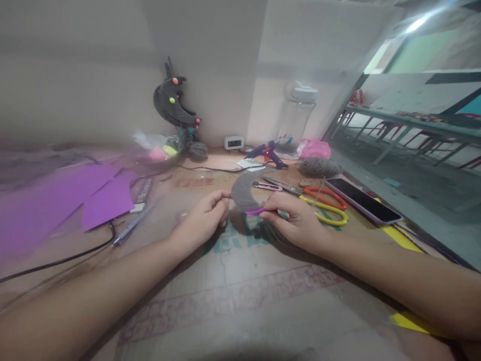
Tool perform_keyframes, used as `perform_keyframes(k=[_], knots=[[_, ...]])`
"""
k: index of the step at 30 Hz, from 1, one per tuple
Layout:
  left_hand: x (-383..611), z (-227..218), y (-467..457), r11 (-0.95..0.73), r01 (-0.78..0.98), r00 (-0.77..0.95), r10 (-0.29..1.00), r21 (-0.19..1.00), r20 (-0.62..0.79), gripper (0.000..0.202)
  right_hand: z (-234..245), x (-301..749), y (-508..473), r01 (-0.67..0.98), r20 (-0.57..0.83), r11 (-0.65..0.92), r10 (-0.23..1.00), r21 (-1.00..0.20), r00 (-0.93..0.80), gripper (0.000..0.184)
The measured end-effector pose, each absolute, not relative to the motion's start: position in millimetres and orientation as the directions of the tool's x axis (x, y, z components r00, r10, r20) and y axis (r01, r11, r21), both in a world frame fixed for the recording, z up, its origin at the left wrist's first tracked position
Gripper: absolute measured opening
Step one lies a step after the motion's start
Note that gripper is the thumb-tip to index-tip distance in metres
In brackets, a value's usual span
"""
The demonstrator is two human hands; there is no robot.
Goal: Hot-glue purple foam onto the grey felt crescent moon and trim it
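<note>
Cardboard-covered desk [233,281] against a pale wall, cluttered. Grey yarn-wrapped crescent [244,193] held just above it, between both hands. Right hand [296,220] pinches the lower, still-purple tip, fingers closed on it. Left hand [205,218] pinched shut just left of the crescent, apparently on the yarn end; strand too thin to confirm. Crescent arcs up and right from the grip. Scissors [319,200], phone [363,200], yarn ball [319,167] just right.

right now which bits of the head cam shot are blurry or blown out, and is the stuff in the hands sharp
In the head view, the left edge is smeared, so the purple paper looks soft; glare streaks the top right corner; straight edges bow near the frame sides. The crescent, pinched between the left hand and right hand, is fairly sharp under even light.
</note>
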State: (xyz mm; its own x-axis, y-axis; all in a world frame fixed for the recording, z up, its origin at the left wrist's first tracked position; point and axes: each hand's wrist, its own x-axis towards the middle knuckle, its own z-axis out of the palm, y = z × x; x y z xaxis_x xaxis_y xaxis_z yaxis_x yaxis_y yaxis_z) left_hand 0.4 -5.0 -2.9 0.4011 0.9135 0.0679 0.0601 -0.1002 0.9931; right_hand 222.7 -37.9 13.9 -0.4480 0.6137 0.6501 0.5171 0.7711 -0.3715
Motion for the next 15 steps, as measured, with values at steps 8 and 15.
perform_keyframes(k=[8,15], knots=[[0.4,-0.1,-6.8,-0.233,-0.011,0.507,0.837,0.972,0.207,0.029,15.1,222.4,-36.6,0.56,0.636,0.754,0.625,-0.343,-0.452,0.015],[-1.4,6.7,-8.2,-0.222,0.023,0.431,0.882,0.975,0.191,0.026,12.7,220.9,-35.8,0.615,0.518,0.652,0.747,-0.443,-0.417,0.013]])
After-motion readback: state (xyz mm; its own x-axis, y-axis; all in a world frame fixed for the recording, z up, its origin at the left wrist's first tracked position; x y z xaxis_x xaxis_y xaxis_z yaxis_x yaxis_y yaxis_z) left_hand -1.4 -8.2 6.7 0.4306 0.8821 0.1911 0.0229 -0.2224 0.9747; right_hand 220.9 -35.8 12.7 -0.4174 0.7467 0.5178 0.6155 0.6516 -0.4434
